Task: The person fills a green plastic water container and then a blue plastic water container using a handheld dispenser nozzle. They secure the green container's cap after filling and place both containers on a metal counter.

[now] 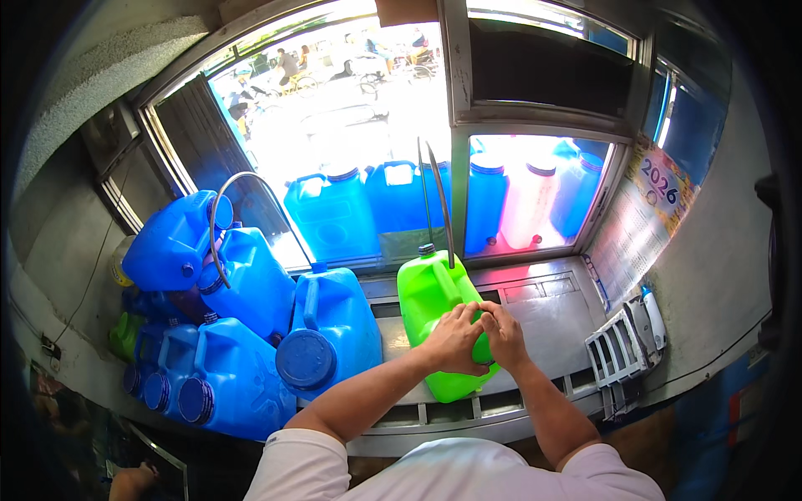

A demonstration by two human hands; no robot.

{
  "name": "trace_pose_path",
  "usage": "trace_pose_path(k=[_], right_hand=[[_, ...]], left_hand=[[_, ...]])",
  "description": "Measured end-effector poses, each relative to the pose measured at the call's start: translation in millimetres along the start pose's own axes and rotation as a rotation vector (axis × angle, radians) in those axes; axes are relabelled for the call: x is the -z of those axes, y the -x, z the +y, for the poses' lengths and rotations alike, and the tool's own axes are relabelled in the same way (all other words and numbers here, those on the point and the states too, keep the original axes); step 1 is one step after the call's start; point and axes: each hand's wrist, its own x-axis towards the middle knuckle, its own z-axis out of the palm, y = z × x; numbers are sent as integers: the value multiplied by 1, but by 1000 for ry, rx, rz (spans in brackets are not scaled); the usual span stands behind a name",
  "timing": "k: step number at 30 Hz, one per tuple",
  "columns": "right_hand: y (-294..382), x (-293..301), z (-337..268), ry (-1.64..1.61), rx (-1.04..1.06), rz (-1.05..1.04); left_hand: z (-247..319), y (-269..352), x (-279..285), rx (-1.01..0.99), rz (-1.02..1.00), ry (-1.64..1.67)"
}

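A bright green plastic water jug (416, 288) stands on the metal counter (545, 313) in front of me. Both hands are on its near, wide mouth: my left hand (457, 338) wraps its left side, my right hand (503, 333) its right, fingertips close together on top. They cover most of the mouth, so the cap is mainly hidden. A small dark cap (427, 250) closes the far spout. A curved metal filling tube (441, 200) hangs down beside that spout. To the left, a large blue jug (351, 313) with a wide blue lid (306, 360) stands apart from the green one.
More blue jugs (244, 376) are stacked at the left, with another curved tube (216, 232) over them. Beyond the window frame (460, 188) stand blue and pink containers (526, 200). A white slatted rack (617, 351) and a wall calendar (651, 200) are at the right. Another person's hand (135, 479) shows lower left.
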Motion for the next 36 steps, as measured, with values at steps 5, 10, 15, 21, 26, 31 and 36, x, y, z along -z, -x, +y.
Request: trace_pose_path(k=[5,10,15,21,26,31,36], right_hand=[[-4,0,1,84,51,-59],[-37,8,1,153,-17,-320],[-33,-3,-1,335,142,-324],[-19,-2,-2,400,87,-214],[-14,-2,-7,444,27,-206],[-30,13,29,-223,-183,-338],[-19,7,45,-552,-176,-235]], left_hand=[[-14,3,1,-99,22,20],[11,27,-32,185,360,102],[12,28,-50,304,510,115],[-8,24,-39,122,434,205],[3,28,-30,232,305,93],[43,2,-11,400,145,-79],[38,-4,-18,373,143,-74]])
